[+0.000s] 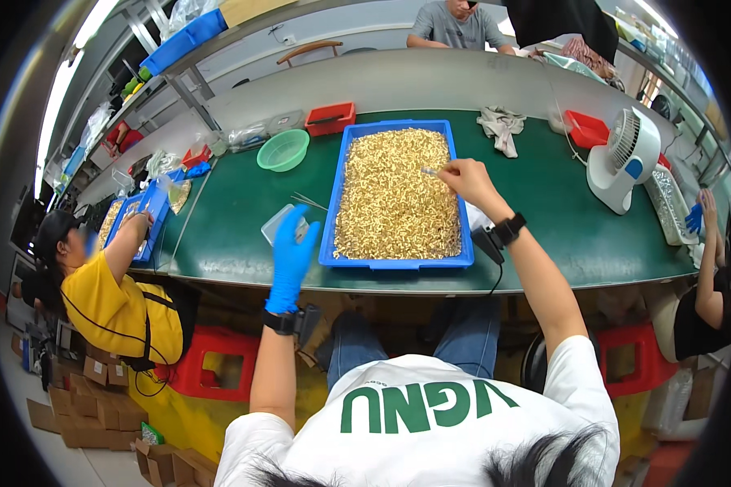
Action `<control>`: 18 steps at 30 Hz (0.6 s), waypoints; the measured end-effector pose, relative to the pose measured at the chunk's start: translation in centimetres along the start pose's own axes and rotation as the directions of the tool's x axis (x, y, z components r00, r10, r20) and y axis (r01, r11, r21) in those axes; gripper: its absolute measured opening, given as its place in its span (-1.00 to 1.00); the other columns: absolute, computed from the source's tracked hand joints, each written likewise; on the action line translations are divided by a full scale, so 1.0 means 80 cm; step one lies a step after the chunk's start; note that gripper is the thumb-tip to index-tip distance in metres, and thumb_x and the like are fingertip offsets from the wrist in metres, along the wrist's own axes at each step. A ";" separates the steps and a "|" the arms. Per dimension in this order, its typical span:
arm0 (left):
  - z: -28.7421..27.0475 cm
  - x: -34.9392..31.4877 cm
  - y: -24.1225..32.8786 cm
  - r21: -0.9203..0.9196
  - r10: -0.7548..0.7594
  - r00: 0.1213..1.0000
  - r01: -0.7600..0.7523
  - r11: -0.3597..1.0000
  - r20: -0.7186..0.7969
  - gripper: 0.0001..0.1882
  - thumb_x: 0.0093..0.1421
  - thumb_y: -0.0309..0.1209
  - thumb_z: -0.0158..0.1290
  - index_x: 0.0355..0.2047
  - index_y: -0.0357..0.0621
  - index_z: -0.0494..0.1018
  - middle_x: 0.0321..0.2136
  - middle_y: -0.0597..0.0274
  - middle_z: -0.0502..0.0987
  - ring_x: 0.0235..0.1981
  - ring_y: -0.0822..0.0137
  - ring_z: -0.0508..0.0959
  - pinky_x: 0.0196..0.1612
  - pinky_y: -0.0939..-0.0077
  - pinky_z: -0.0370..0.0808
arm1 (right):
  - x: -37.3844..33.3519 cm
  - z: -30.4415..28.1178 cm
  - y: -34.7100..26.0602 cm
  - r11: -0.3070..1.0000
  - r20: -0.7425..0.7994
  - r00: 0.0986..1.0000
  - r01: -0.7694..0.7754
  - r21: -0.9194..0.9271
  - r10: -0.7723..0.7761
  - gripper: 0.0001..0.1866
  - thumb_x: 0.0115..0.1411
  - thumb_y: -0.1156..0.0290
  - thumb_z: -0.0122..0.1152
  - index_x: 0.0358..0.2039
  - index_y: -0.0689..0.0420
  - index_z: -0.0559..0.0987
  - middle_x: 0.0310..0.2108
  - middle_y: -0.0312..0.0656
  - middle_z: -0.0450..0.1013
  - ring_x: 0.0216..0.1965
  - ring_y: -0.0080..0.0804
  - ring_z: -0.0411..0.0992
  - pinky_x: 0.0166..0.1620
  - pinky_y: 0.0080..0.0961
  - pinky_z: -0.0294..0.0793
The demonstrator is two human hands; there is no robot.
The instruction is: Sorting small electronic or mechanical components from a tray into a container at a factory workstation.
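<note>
your right hand (469, 180) pinches a small slender object (430, 171) between thumb and fingers, above the right edge of the blue tray (396, 264). the tray stands by the near edge of the green tabletop (219, 235), filled with small gold-coloured pieces (394, 203). your gloved left hand (291, 258), thumb and fingertips apart, is at the clear container (274, 230), left of the tray's near-left corner; whether it grips the container, you cannot tell. thin rods (309, 201) lie near the tray's left edge.
</note>
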State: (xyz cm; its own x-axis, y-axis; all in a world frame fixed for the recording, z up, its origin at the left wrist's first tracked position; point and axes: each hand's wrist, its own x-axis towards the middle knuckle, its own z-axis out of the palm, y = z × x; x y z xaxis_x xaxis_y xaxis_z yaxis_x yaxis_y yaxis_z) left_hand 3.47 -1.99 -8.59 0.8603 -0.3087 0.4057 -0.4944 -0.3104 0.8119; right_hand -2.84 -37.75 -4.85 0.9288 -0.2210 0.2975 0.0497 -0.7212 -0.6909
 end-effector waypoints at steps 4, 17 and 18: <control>-0.050 0.020 -0.070 0.765 0.161 0.987 -0.096 0.637 -0.009 -0.32 -0.02 -0.39 0.16 0.11 -0.22 0.16 0.04 -0.01 0.22 -0.02 0.19 0.34 -0.01 0.40 0.35 | 0.022 -0.002 0.001 0.993 0.021 0.993 -0.116 0.036 0.115 -0.67 0.06 0.21 0.16 -0.43 0.28 0.53 -0.64 -0.14 0.44 -0.57 -0.43 0.44 -0.49 -0.51 0.40; -0.098 -0.011 -0.122 -0.274 -0.205 0.961 0.150 0.950 -0.184 -0.34 0.01 -0.45 0.11 0.13 -0.24 0.13 0.01 0.04 0.28 -0.06 0.26 0.36 -0.01 0.48 0.33 | -0.170 -0.030 0.109 0.865 -0.336 0.849 -0.241 0.441 0.408 -0.64 0.20 0.34 -0.01 -0.06 0.32 0.41 -0.22 -0.15 0.46 -0.37 -0.57 0.42 -0.41 -0.68 0.43; -0.119 -0.015 -0.104 -0.332 -0.256 0.942 0.176 0.927 -0.217 -0.37 0.03 -0.47 0.09 0.12 -0.24 0.14 -0.03 0.08 0.31 -0.08 0.30 0.38 -0.02 0.50 0.33 | -0.185 -0.035 0.118 0.888 -0.402 0.814 -0.274 0.370 0.419 -0.65 0.20 0.34 -0.01 -0.08 0.30 0.42 -0.25 -0.18 0.47 -0.39 -0.58 0.41 -0.42 -0.69 0.43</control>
State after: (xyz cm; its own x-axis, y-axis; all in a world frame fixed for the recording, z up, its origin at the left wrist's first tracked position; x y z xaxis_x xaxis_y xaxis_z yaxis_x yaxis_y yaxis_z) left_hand 7.78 9.49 -11.87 0.9641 -0.0160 0.2652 -0.2656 -0.0434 0.9631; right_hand -17.16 -43.11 -13.98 0.6295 -0.7459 0.2176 -0.0743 -0.3366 -0.9387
